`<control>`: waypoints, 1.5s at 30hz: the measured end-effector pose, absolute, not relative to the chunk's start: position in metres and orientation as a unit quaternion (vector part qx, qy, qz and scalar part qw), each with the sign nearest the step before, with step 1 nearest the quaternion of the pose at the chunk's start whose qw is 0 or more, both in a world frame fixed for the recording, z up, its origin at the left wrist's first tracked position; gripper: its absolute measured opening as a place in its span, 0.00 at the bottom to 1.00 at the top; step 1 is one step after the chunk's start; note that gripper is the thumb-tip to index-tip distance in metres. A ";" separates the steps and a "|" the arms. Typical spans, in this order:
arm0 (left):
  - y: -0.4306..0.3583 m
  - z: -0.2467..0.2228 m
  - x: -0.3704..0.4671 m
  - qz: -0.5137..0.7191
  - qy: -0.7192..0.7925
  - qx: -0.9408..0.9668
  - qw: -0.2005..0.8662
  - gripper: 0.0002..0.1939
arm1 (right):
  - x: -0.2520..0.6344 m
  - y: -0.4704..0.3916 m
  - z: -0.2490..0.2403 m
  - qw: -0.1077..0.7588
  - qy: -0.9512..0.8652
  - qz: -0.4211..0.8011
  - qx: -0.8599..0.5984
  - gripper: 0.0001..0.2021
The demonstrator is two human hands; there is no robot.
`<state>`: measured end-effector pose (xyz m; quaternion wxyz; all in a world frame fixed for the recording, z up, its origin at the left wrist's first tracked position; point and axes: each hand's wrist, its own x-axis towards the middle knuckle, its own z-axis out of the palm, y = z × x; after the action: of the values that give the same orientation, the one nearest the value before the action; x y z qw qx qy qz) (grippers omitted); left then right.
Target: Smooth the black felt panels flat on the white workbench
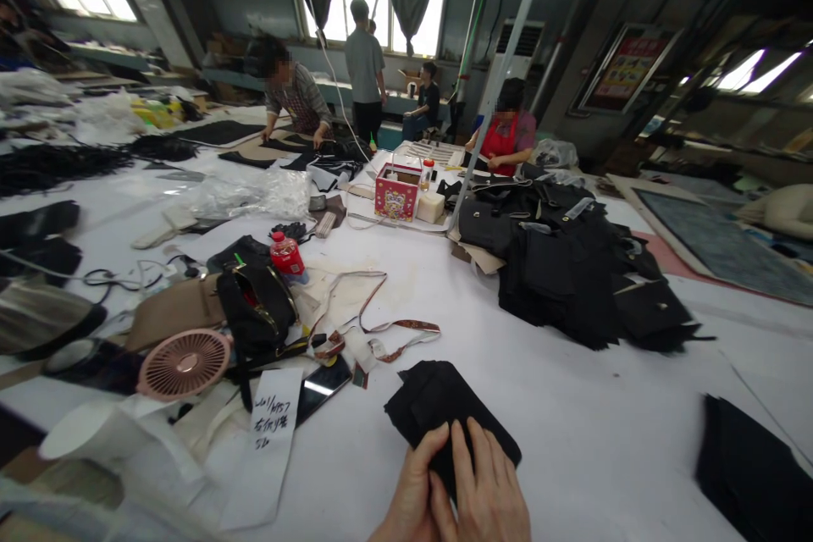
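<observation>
A small black fabric piece (445,419) lies flat on the white table (572,406) at the near edge, one corner pointing away from the person. Both hands rest on its near end: the left hand (412,495) and the right hand (489,495) lie side by side, touching, fingers extended and pressed down on the cloth rather than curled around it; whether the thumbs pinch an edge underneath cannot be told. To handle it well, I judge the fingers should keep the layers flat and aligned, pressing evenly so the dark cloth does not slide on the smooth table. Just left lie a phone (321,388) and a handwritten paper slip (270,419), farther left a pink fan (184,364). A black garment pile (572,271) sits well beyond, another dark piece (755,466) at right.
</observation>
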<state>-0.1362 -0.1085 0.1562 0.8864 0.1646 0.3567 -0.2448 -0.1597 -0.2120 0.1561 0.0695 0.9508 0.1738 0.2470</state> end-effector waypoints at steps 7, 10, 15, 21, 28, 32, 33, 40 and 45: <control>-0.103 0.162 -0.138 -0.263 0.323 0.141 0.898 0.14 | -0.166 -0.211 0.151 0.068 0.177 0.272 0.943 0.29; -0.103 0.163 -0.139 -0.247 0.326 0.150 0.900 0.17 | -0.166 -0.210 0.150 0.070 0.182 0.265 0.944 0.29; -0.104 0.162 -0.140 -0.226 0.336 0.149 0.902 0.17 | -0.167 -0.210 0.149 0.068 0.186 0.270 0.942 0.30; -0.102 0.153 -0.143 -0.217 0.360 0.150 0.895 0.14 | -0.167 -0.210 0.145 0.062 0.187 0.273 0.942 0.30; -0.096 0.160 -0.143 -0.263 0.351 0.084 0.895 0.16 | -0.169 -0.207 0.145 0.007 0.169 0.254 0.952 0.33; -0.094 0.167 -0.140 -0.252 0.352 0.076 0.898 0.16 | -0.168 -0.206 0.144 -0.011 0.173 0.249 0.953 0.33; -0.094 0.167 -0.139 -0.254 0.349 0.076 0.899 0.16 | -0.167 -0.206 0.144 -0.013 0.174 0.249 0.953 0.33; -0.094 0.159 -0.139 -0.236 0.337 0.117 0.904 0.15 | -0.161 -0.202 0.149 -0.024 0.183 0.242 0.953 0.32; -0.093 0.150 -0.141 -0.255 0.325 0.106 0.904 0.17 | -0.158 -0.200 0.148 -0.019 0.181 0.244 0.953 0.30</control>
<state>-0.1410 -0.0935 0.1497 0.9045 0.1065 0.3248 -0.2551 -0.1582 -0.1998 0.1479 -0.0185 0.9525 0.1813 0.2439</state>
